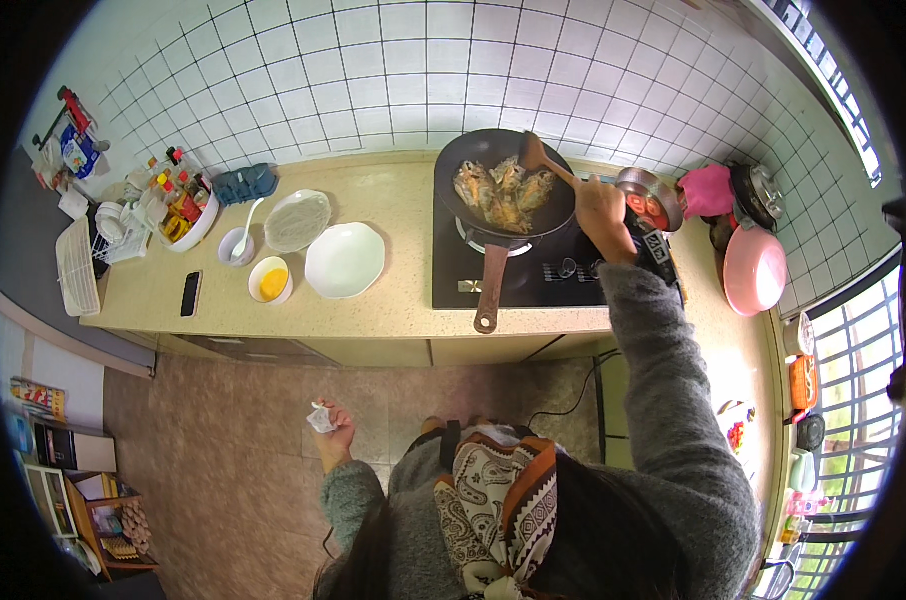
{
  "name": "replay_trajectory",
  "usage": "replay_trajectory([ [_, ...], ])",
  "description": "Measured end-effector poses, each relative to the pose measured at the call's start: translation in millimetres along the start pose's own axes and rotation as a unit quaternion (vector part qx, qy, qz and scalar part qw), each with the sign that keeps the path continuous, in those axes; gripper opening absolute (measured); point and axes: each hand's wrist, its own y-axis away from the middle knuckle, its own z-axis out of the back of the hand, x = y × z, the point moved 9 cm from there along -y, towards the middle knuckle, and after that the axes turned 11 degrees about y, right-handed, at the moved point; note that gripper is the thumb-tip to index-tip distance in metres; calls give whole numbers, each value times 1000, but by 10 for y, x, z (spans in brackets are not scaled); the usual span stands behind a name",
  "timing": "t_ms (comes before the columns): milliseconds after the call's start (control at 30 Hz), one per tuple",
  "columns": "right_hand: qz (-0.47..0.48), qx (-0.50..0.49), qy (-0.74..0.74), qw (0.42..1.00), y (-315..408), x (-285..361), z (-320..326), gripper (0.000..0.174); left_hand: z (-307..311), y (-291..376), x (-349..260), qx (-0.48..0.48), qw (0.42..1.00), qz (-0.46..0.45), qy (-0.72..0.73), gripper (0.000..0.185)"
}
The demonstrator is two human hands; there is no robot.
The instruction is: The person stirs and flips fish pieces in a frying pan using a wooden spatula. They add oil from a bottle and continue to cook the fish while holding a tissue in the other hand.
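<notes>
My right hand (603, 210) grips the handle of a wooden spatula (549, 163) above the stove's right side. Its blade rests at the upper right inside a dark wok (490, 146). Several browned pieces of fried food (503, 199), which look like fish, lie in the wok. The wok's wooden handle (492, 289) points toward me across the black gas stove (453, 270). Well away from the counter, my left hand (339, 435) is raised over the floor at my left side. Its fingers pinch a crumpled white tissue (320, 418).
Left of the stove are a white plate (345, 261), a translucent-looking dish (298, 221), a bowl of yellow liquid (285, 277), a spoon in a cup (235, 247) and a phone (191, 293). A metal pan with red slices (643, 180) and a pink basin (755, 270) stand right.
</notes>
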Motion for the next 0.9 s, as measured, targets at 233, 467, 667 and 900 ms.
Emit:
replay_trajectory([
  [233,65,88,27,994,196,67,-28,19,21,-12,-36,3,1000,5,-8,17],
  [467,52,61,0,997,176,123,19,18,-16,-89,19,-11,1000,-1,-23,17],
  [667,36,40,-11,998,187,66,-46,20,-12,-38,73,2,1000,17,-5,17],
  [900,25,56,-43,997,186,-166,27,20,-5,-27,86,-14,1000,4,1,17],
])
